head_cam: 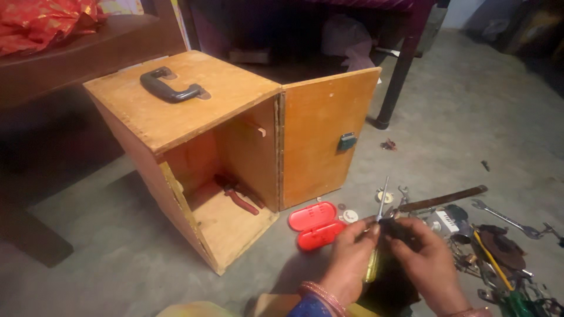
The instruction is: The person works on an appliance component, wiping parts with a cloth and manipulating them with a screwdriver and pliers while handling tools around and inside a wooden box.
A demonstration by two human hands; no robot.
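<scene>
My left hand (348, 252) and my right hand (424, 258) meet over the floor at the lower middle. Together they grip a screwdriver (380, 206) with a thin metal shaft pointing up and away, and a yellowish handle below the left fingers. A small dark object (395, 228) sits between the fingertips; its kind is unclear. Bangles circle my left wrist. An open red plastic case (313, 225) lies just left of my hands.
An open wooden box (194, 141) with a dark handle on top stands to the left, door (326, 132) swung wide, red-handled pliers (238, 196) inside. Several spanners, a long flat file (449, 198) and other tools lie scattered at right. A table leg (398, 82) rises behind.
</scene>
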